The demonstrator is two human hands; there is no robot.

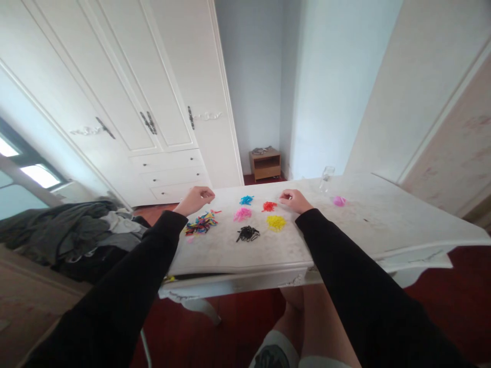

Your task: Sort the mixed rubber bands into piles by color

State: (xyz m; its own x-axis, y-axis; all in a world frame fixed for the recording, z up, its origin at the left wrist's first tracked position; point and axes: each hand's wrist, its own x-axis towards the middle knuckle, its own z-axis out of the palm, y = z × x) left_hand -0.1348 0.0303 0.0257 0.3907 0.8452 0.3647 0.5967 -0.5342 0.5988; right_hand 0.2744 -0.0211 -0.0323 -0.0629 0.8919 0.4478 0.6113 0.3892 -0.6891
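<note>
My left hand [195, 200] hovers over the far side of a mixed-colour pile of small rubber bands [202, 224], its fingers curled together. Just right of the red rubber bands [269, 206] is my right hand [295, 200], also closed, with thumb and fingertips pinched. Whatever either hand may hold is too small to make out. Between the hands lie separate heaps of blue rubber bands [246, 200], pink rubber bands [243, 214], black rubber bands [247, 234] and yellow rubber bands [276, 223].
The white table [284, 253] carries a clear glass [327, 179] and a pink crumpled item [339, 201] on the right. Dark clothes [72, 235] are heaped at the left. Behind stand a white wardrobe [169, 76] and a small wooden cabinet [266, 164].
</note>
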